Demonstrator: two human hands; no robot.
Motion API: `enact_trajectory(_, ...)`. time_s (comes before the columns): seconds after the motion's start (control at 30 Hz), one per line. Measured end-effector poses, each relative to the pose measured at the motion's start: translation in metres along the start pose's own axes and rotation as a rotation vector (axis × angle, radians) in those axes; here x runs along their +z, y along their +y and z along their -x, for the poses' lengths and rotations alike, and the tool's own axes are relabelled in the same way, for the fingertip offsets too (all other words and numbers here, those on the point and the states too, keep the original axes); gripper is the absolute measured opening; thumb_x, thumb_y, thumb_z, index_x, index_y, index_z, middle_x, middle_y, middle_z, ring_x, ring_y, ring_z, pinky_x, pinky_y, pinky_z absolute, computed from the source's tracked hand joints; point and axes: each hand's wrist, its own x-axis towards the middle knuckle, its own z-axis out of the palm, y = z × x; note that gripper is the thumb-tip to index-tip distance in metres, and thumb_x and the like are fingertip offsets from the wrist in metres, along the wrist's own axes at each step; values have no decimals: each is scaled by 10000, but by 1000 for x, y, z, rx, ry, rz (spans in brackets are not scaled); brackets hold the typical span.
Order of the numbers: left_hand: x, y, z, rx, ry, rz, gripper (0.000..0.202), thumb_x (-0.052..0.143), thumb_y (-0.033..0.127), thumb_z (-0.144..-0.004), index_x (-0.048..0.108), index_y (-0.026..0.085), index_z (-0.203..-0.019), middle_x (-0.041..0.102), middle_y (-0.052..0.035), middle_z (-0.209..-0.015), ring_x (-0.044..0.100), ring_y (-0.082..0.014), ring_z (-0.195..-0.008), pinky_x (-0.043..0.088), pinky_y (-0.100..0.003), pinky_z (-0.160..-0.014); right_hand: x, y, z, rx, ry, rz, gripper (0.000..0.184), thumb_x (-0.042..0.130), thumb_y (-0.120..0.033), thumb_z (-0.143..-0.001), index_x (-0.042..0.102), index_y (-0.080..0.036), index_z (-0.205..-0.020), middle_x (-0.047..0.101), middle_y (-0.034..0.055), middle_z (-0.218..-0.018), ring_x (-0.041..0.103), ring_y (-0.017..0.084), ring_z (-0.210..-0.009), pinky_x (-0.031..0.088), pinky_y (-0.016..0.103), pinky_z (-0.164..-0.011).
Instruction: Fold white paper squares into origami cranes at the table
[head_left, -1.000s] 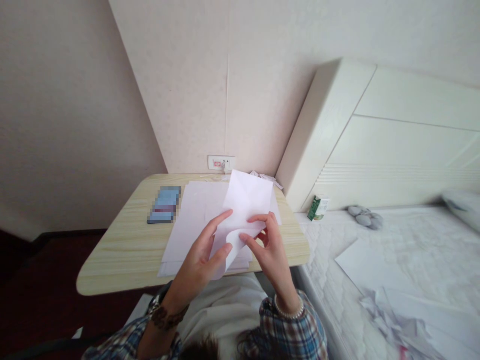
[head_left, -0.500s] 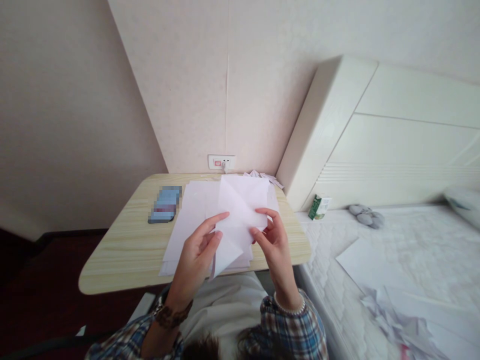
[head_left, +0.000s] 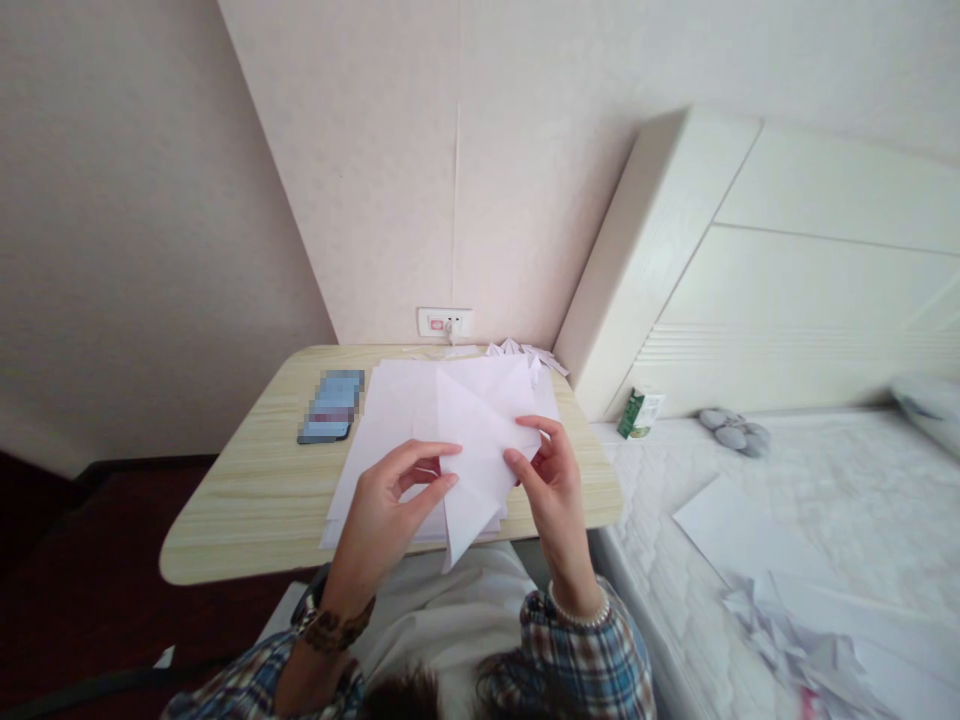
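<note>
I hold a white sheet of paper (head_left: 480,440) with both hands above a light wooden table (head_left: 255,480). The sheet is folded to a point that hangs down near the table's front edge. My left hand (head_left: 386,510) pinches its left edge between thumb and fingers. My right hand (head_left: 551,490) pinches its right edge. Beneath it a stack of white paper sheets (head_left: 382,420) lies flat on the table.
A dark phone (head_left: 330,407) lies at the table's left. Small folded paper pieces (head_left: 525,350) sit at the back by a wall socket (head_left: 444,322). To the right is a bed (head_left: 825,480) with a green carton (head_left: 637,413), loose sheets (head_left: 742,530) and crumpled paper (head_left: 795,640).
The sheet has been lowered and flattened from an upright, curled position. Its lower corner is now folded into a sharp point. Both hands have shifted slightly along its edges.
</note>
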Motion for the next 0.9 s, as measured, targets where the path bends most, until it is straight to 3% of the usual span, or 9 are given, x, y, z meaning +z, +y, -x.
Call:
enact_trajectory(0.37,-2,2,1,50,79,-70,98,716,230,-738,758,209,-824,711,-5,-820,631,-123,-749,522,-183,-689,-1,-6,1,25,-46,-61,304,643,-283,-837,539,-279,-1122,541,-38,-771,419,104,-594,350,233,-530)
enact_trajectory(0.57,-2,3,2,81,143,-62,84,718,222,-745,760,223,-818,716,4,-829,641,-117,-767,525,-170,-702,1,-8,2,68,-45,-188,500,660,-263,-814,430,-278,-1257,593,-55,-716,515,119,-633,438,235,-601)
enact_trajectory(0.63,-1,4,2,91,156,-61,83,719,213,-743,761,226,-813,717,7,-831,643,-115,-767,527,-166,-707,1,-6,1,81,-37,-188,379,662,-280,-812,511,-257,-1159,603,-51,-710,528,117,-646,448,234,-620)
enact_trajectory(0.73,-1,6,3,105,165,-61,87,726,203,-735,762,228,-810,715,11,-820,643,-110,-759,528,-160,-705,1,-5,-1,100,-46,-168,125,657,-321,-815,611,-207,-839,593,-33,-693,527,112,-666,445,221,-618)
enact_trajectory(0.8,-1,6,4,107,171,-61,91,734,204,-728,762,229,-811,711,13,-816,640,-107,-754,529,-158,-706,2,-5,-2,109,-47,-159,173,666,-330,-808,612,-190,-722,578,-31,-665,516,107,-655,442,214,-609)
enact_trajectory(0.9,-1,5,4,108,179,-48,97,745,214,-721,762,230,-815,708,15,-816,640,-107,-755,532,-161,-717,2,-6,-1,115,-35,-174,151,686,-322,-792,640,-189,-735,610,-26,-689,526,104,-659,451,209,-616)
